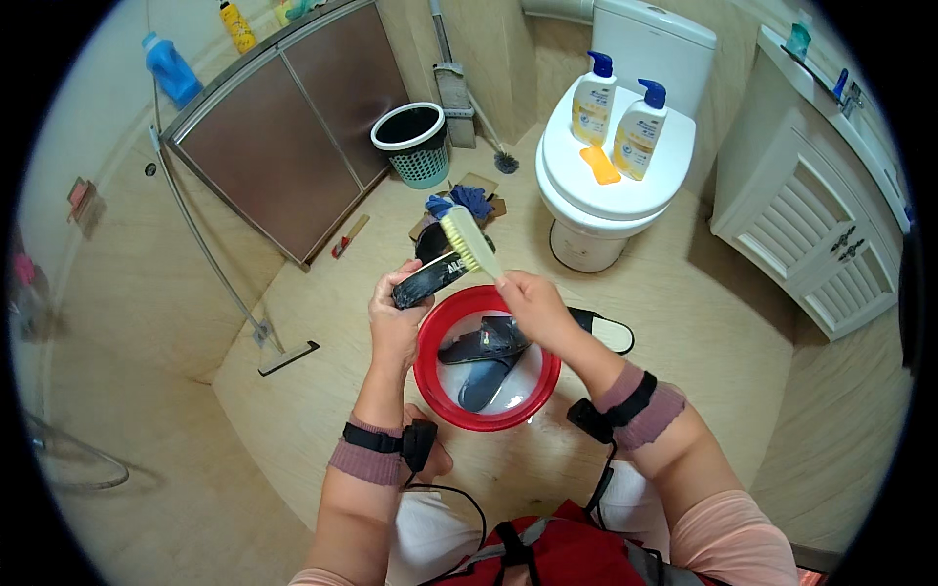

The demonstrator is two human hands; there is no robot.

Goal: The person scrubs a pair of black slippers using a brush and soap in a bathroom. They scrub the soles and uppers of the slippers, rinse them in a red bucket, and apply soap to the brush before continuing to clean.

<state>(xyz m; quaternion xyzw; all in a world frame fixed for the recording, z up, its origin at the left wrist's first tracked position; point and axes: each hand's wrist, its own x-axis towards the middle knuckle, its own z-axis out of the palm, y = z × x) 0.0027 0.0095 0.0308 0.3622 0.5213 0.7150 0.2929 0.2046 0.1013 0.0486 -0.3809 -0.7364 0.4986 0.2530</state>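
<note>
My left hand [396, 315] grips a dark slipper [432, 280] with white lettering, held above the back left rim of a red basin [432, 399]. In my right hand [538, 308] is a pale green scrub brush [473, 238], its bristles against or just beside the slipper's lettered part. Dark slippers [487, 381] lie in the whitish water of the basin. Another slipper with a pale insole [612, 335] lies on the floor at the basin's right, partly hidden by my right forearm.
Past my hands lie blue gloves [473, 199] on cardboard, near a lidless bin [421, 161]. Two pump bottles [593, 106] and an orange soap bar [601, 165] stand on the closed toilet lid [659, 198]. A squeegee [289, 359] and a red-and-wood brush [350, 236] are at left, a white cabinet [799, 198] right.
</note>
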